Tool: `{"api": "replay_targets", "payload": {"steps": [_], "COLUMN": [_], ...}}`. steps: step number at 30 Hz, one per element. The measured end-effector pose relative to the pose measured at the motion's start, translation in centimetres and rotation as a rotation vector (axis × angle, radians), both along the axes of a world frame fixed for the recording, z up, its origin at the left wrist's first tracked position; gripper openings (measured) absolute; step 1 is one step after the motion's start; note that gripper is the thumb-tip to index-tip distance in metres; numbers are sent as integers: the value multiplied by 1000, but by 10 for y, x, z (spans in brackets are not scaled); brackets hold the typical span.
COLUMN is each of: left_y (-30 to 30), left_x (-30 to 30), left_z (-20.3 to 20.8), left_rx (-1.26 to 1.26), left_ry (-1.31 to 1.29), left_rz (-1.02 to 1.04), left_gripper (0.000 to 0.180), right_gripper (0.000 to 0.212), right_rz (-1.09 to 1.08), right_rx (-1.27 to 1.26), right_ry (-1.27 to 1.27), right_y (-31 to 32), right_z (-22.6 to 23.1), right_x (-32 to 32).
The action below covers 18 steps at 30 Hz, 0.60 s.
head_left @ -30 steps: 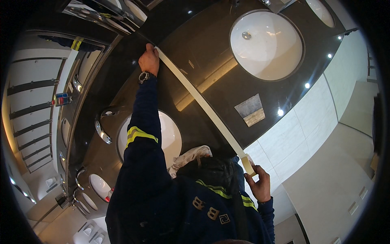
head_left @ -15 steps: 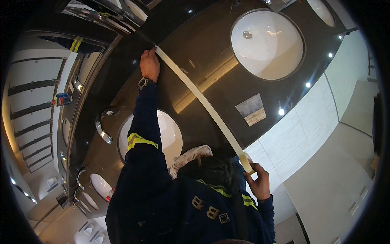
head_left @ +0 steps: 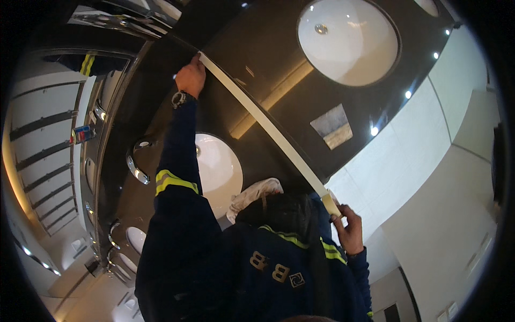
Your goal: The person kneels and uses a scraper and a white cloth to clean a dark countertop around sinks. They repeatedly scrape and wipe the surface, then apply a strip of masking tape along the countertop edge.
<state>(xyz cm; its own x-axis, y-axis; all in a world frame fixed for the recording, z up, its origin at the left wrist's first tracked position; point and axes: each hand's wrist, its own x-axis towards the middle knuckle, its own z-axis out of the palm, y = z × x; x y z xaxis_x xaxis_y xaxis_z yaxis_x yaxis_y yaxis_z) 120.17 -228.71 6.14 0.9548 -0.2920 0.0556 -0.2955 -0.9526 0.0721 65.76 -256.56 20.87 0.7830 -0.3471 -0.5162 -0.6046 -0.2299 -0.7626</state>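
Observation:
A strip of pale masking tape (head_left: pixel 257 113) runs straight and taut across the dark countertop (head_left: pixel 300 134), from near the back to its front edge. At the far end, my left hand (head_left: pixel 191 77) has its fingers closed on the strip's tip. By the front edge, my right hand (head_left: pixel 350 229) grips the tape roll (head_left: pixel 331 205), with the strip leading off it. Whether the whole strip touches the counter I cannot tell. A thin seam line shows beside the tape.
White basins sit on both sides of the tape: one basin (head_left: pixel 348 43) right, another basin (head_left: pixel 220 172) under my left arm. A curved chrome faucet (head_left: pixel 138 163) stands left. A crumpled cloth (head_left: pixel 255 196) lies by my body, a small flat piece (head_left: pixel 331 126) on the counter.
My left hand has shifted slightly toward the back left, and its fingers are lower over the tape's end. My right hand has moved a little right with the roll. The view has shifted slightly.

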Motion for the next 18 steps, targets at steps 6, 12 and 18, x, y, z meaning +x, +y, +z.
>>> {"api": "replay_targets", "payload": {"steps": [6, 12, 18], "left_y": [-6, 5, 33], "left_x": [6, 8, 20], "left_z": [23, 13, 1], "left_rx": [101, 122, -55], "left_ry": [132, 120, 191], "left_rz": [-8, -52, -80], "left_gripper": [57, 64, 59], "right_gripper": [21, 28, 30], "right_rz": [-1, 39, -1], "right_rx": [-117, -208, -165], "right_ry": [88, 187, 204], "right_y": [2, -10, -7], "right_z": [-20, -63, -78], "right_x": [-4, -24, -21]}}
